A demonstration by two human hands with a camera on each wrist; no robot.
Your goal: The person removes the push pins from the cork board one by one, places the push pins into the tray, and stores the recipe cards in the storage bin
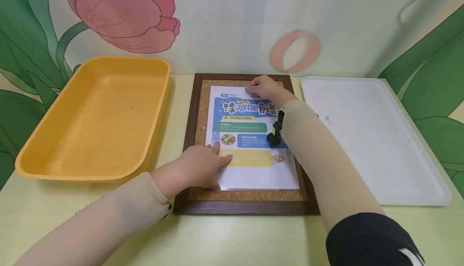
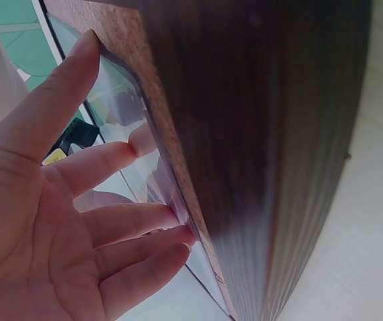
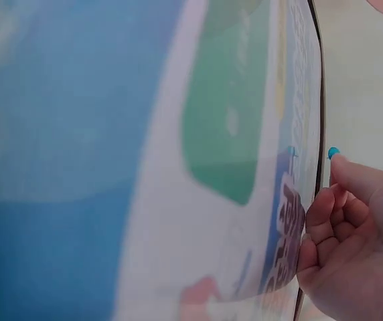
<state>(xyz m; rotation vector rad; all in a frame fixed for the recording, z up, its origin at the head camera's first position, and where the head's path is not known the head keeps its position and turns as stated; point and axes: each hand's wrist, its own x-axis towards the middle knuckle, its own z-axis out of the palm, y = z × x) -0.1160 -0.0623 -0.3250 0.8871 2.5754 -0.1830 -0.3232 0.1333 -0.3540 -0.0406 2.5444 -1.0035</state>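
A printed, glossy sheet [image 1: 253, 177] lies on a cork board [image 1: 203, 195] with a dark wooden frame [image 1: 246, 208]. Near the sheet's top edge, my right hand [image 1: 267, 88] holds a small blue pushpin [image 3: 333, 153] at its fingertips, with the other fingers curled in. My left hand [image 1: 197, 165] rests on the sheet's lower left with fingers spread. Seen from the left wrist, the fingertips [image 2: 178, 251] touch the sheet's edge, and the thumb reaches toward the cork.
To the left stands a yellow plastic tub [image 1: 98, 121]. A white tray [image 1: 380, 149] lies on the right, with a small teal piece [image 1: 327, 117] near its left edge. Behind the pale table [image 1: 232, 237] hangs a flower-printed curtain [image 1: 224, 24].
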